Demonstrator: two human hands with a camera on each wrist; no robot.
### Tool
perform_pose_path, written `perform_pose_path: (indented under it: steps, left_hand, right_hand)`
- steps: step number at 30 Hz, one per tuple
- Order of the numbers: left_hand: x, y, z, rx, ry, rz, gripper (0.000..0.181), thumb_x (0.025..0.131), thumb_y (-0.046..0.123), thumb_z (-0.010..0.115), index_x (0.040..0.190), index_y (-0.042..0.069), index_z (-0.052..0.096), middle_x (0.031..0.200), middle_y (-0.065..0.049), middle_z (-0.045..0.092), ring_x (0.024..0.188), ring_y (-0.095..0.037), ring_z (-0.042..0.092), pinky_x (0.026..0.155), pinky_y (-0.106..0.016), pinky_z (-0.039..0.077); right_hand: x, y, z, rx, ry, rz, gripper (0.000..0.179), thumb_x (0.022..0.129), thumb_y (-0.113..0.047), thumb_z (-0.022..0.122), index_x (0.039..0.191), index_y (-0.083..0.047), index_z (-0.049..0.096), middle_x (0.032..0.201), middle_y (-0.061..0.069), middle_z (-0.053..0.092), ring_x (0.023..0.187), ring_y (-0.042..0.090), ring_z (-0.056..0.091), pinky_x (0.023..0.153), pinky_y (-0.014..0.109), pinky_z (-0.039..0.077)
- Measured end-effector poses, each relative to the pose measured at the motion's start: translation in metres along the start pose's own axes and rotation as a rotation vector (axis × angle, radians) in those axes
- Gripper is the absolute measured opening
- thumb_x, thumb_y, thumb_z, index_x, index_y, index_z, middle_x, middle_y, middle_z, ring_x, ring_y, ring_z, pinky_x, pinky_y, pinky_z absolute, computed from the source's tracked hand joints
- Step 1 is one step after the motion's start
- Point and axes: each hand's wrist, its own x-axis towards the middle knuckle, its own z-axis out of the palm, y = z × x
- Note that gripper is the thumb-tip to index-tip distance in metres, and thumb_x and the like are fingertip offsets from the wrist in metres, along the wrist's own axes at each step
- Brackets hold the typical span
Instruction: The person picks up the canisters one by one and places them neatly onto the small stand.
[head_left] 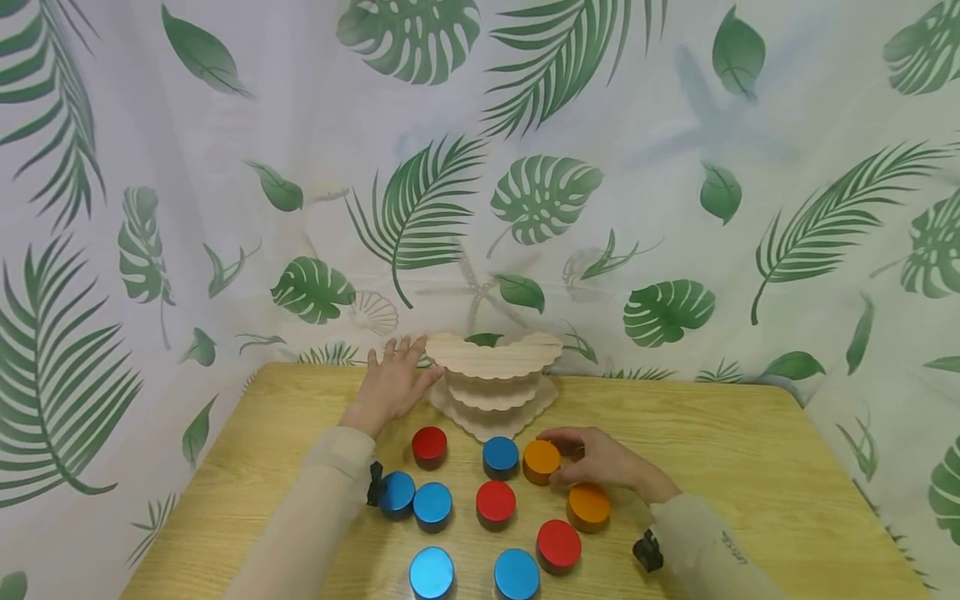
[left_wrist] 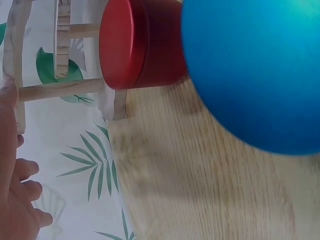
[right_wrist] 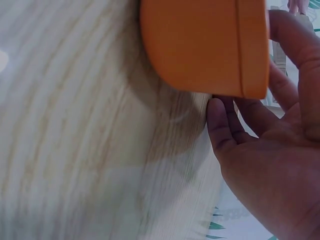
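Note:
A tiered wooden stand with scalloped edges (head_left: 495, 360) is at the back of the table. My left hand (head_left: 393, 379) rests at the left end of its top board, fingers extended; in the left wrist view the thumb touches the board's edge (left_wrist: 12, 55). My right hand (head_left: 600, 458) holds a round orange tin (head_left: 542, 461) on the table, between thumb and fingers. A second orange tin (head_left: 588, 507) stands just below that hand and fills the top of the right wrist view, partly covering the fingers.
A red tin (head_left: 430, 447) and a blue tin (head_left: 501, 457) stand in front of the stand. Blue tins (head_left: 432, 504) and red tins (head_left: 496, 503) are spread nearer, one blue tin (head_left: 397, 495) beside my left wrist. A leaf-printed curtain (head_left: 667, 312) hangs behind the table.

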Motion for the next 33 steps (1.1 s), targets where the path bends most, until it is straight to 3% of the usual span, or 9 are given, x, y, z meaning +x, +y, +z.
perform_pose_path:
  steps: [9,14,23,33]
  left_hand:
    - [0.001,-0.004,-0.001,-0.027,0.043,0.001,0.08,0.106,0.065,0.044,0.165,0.011,0.035,0.169,-0.026,0.032,0.158,-0.052,0.024,0.123,-0.078,0.014]
    - [0.001,-0.004,-0.002,-0.026,0.048,0.004,0.08,0.106,0.066,0.043,0.166,0.012,0.035,0.169,-0.025,0.034,0.158,-0.052,0.024,0.124,-0.077,0.014]
    - [0.0,-0.003,-0.003,0.015,0.022,0.01,0.08,0.108,0.065,0.04,0.168,0.013,0.029,0.17,-0.023,0.033,0.16,-0.051,0.021,0.125,-0.076,0.012]
    - [0.0,-0.003,0.001,0.009,0.021,0.006,0.078,0.108,0.065,0.037,0.169,0.017,0.028,0.169,-0.025,0.033,0.159,-0.052,0.021,0.125,-0.076,0.013]
  right_hand:
    - [0.001,-0.006,-0.004,-0.04,0.015,0.011,0.066,0.09,-0.026,0.083,0.147,-0.005,0.059,0.143,0.014,0.066,0.126,0.032,0.061,0.111,0.054,0.048]
    - [0.001,-0.01,-0.009,-0.04,0.066,0.02,0.063,0.092,-0.028,0.082,0.146,-0.006,0.06,0.137,0.011,0.07,0.122,0.03,0.066,0.107,0.049,0.054]
    - [0.009,-0.043,-0.021,-0.002,0.139,-0.022,0.059,0.093,-0.028,0.081,0.146,-0.011,0.061,0.131,0.008,0.071,0.12,0.026,0.066,0.1,0.032,0.055]
    - [0.028,-0.073,-0.025,0.046,0.146,-0.014,0.057,0.093,-0.029,0.081,0.145,-0.015,0.061,0.132,0.006,0.071,0.118,0.024,0.066,0.098,0.035,0.056]
